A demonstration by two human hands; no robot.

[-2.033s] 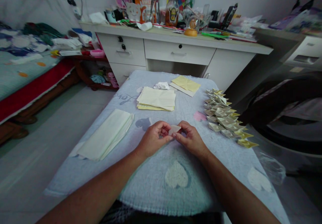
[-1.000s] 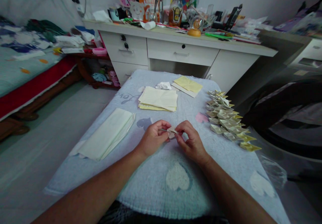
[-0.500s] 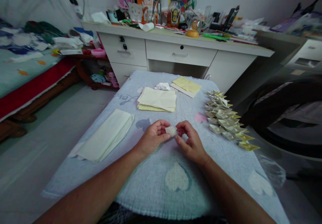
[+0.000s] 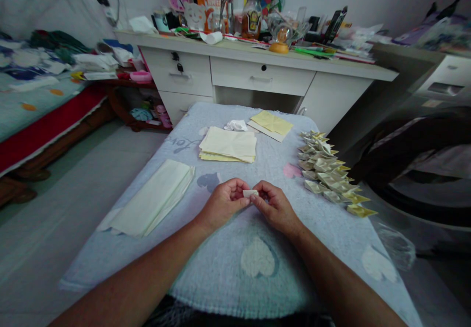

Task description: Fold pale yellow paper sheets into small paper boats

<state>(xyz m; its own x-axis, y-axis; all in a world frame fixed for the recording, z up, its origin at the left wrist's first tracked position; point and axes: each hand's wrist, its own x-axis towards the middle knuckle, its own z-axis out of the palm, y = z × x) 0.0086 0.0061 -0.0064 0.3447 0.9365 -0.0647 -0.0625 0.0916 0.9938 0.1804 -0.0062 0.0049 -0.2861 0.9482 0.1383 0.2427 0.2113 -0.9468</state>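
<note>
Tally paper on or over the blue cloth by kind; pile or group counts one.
Held paper piece, in left hand and right hand: 1
Piles, cream stack, yellow-topped pile, pale green stack: 3
Crumpled white paper: 1
Folded-paper group, too overlapped to count singly: 1
Total: 6

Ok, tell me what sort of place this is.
Probably a lived-in bedroom at home: there's a bed on the left, a cluttered desk against the wall, and what looks like a washing machine on the right.
</note>
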